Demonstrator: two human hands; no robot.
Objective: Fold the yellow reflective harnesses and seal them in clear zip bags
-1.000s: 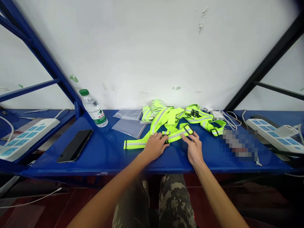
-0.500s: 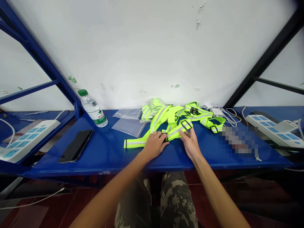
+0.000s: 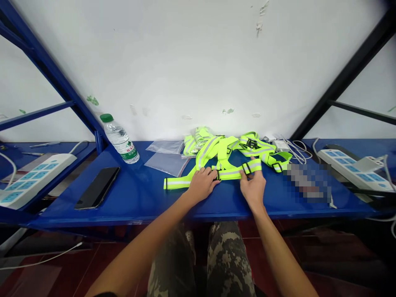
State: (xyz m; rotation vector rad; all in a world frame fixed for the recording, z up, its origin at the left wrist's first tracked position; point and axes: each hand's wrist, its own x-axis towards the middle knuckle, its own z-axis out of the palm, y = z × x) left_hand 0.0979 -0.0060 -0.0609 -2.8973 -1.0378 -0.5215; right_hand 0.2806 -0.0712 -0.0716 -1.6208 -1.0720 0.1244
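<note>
A neon yellow reflective strap (image 3: 230, 175) with a silver stripe lies stretched along the front of the blue table. My left hand (image 3: 201, 184) is closed on it beside a black buckle (image 3: 218, 175), and a length ending in another black fitting runs out to its left. My right hand (image 3: 253, 187) grips the strap's other part, fingers at a black slide buckle (image 3: 246, 168). More of the same yellow webbing (image 3: 227, 150) lies tangled behind both hands, with black buckles on it. How the pieces join is hidden by the overlap.
Clear plastic bags (image 3: 167, 162) lie left of the webbing, and a bagged yellow bundle (image 3: 198, 140) rests by the wall. A water bottle (image 3: 122, 142) and a black phone (image 3: 98, 187) are on the left. White cables (image 3: 298, 150) and a blurred-out item (image 3: 309, 183) sit right.
My right hand has shifted slightly right and down, turning its slide buckle and pulling the strap straighter and more level. My left hand stays on the strap in nearly the same place.
</note>
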